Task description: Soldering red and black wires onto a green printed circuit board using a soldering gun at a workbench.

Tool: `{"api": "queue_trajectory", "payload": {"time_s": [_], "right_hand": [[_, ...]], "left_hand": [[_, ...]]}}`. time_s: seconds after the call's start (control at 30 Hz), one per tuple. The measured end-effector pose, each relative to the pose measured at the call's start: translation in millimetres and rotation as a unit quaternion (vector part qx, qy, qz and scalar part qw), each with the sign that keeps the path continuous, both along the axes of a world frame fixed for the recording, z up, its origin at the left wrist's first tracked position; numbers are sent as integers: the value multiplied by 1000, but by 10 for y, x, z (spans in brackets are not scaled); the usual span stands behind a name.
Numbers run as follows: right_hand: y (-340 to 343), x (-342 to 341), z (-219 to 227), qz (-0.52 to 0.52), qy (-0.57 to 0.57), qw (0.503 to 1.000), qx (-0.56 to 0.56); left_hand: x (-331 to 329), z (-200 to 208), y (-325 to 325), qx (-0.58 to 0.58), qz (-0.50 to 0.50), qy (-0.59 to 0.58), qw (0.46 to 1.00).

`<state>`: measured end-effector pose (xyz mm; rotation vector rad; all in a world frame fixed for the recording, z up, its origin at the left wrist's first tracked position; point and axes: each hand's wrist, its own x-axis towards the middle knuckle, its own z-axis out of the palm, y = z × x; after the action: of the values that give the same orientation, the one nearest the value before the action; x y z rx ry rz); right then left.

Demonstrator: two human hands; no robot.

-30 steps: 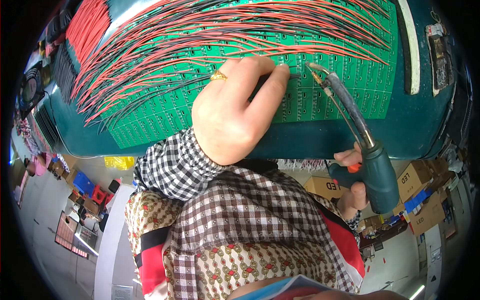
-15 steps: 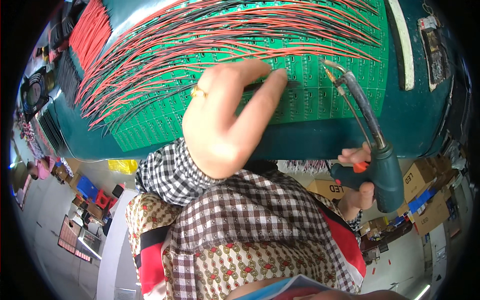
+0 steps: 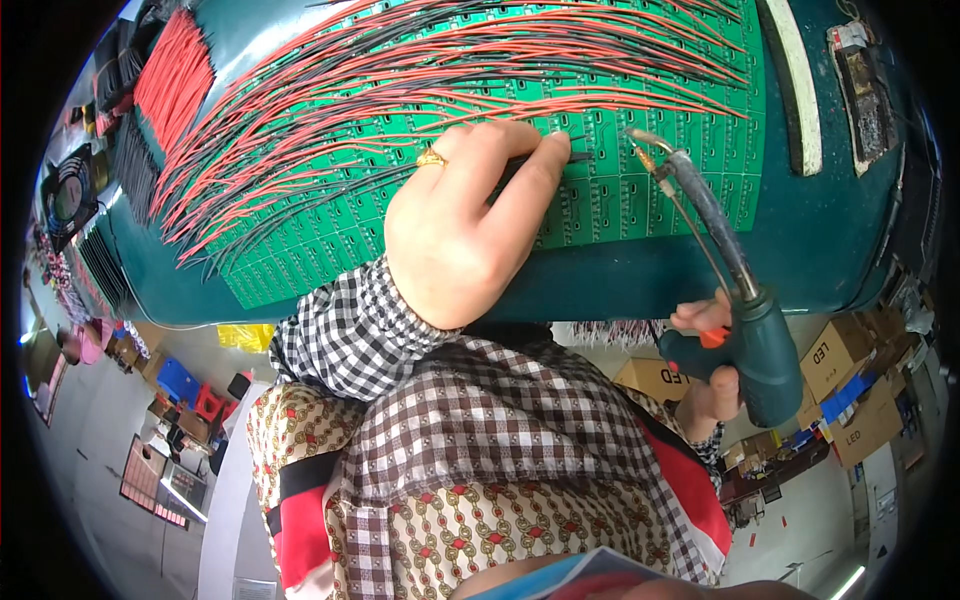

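My left hand (image 3: 465, 230), with a gold ring, is closed above a large green panel of circuit boards (image 3: 625, 210). Thumb and forefinger pinch a black wire (image 3: 580, 157), whose end pokes out to the right past the fingertips. Most of it is hidden by the hand. Rows of red and black wires (image 3: 560, 102) lie across the panel behind the hand. My right hand (image 3: 715, 395) is wrapped round a dark green soldering gun (image 3: 768, 370) with a red trigger. Its bent metal tip hangs over the panel, right of my left fingertips and apart from them.
A bundle of red wires (image 3: 175, 75) lies at the far left, with black wires (image 3: 138, 165) beside it. A small fan (image 3: 72, 188) stands at the left edge. A pale strip (image 3: 795, 85) and a dark worn block (image 3: 864, 95) lie right of the panel.
My left hand has moved slightly right and settled with the black wire over the panel. The soldering gun's tip has shifted a little left, closer to my left fingertips.
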<state>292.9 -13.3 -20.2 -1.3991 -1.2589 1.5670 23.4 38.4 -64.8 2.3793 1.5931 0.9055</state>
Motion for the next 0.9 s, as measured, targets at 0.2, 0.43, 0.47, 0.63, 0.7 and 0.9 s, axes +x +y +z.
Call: {"api": "queue_trajectory", "payload": {"time_s": [0.2, 0.43, 0.47, 0.63, 0.7, 0.9], "right_hand": [[24, -41, -24, 19, 20, 1000, 3], [40, -13, -43, 16, 24, 1000, -9], [47, 0, -48, 21, 25, 999, -8], [72, 42, -59, 27, 27, 999, 2], [64, 59, -72, 28, 28, 999, 11], [67, 105, -74, 41, 12, 999, -8]], "left_hand": [[-17, -2, 1, -3, -1, 0, 1000], [43, 53, 12, -42, 18, -29, 999], [48, 58, 17, -43, 17, -28, 999], [93, 49, 27, -41, 18, -30, 999], [109, 66, 30, -50, 17, -26, 998], [135, 66, 23, -56, 21, -24, 998]]}}
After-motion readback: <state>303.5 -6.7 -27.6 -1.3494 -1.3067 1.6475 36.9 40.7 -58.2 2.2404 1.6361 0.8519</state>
